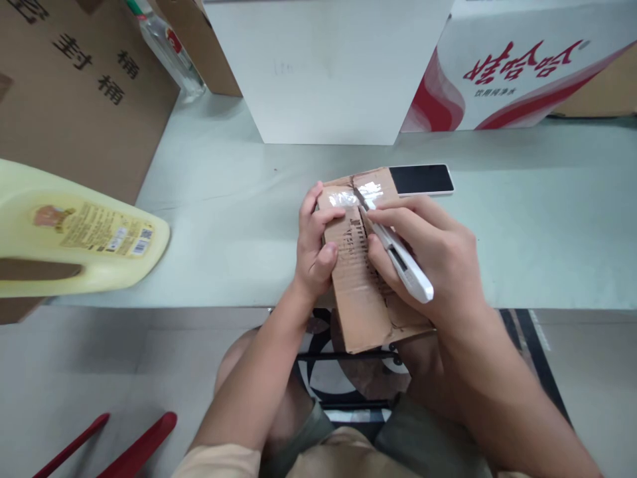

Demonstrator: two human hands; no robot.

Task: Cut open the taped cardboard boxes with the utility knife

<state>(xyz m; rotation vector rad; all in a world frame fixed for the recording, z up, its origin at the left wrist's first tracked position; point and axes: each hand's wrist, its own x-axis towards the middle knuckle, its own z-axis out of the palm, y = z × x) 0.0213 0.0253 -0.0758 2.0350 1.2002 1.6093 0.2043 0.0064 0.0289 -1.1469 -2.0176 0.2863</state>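
Note:
A small brown cardboard box [355, 285] rests partly on the table and juts over its front edge. Shiny clear tape [343, 197] crosses its far end. My left hand [316, 242] is closed around the left side of the box, fingers and thumb on its top. In my right hand [430, 245] is a white utility knife [405, 265], gripped like a pen. The knife's dark blade [362, 199] points away from me and touches the taped end near the seam. Part of the box's right side is hidden behind my right hand.
A phone [423, 179] lies just beyond the box. At the back stand a white box [328, 73] and a red-and-white carton [517, 79]. On the left are a yellow jug [99, 232], a clear bottle [174, 53] and a large carton [84, 86]. The table [537, 226] ends near my lap.

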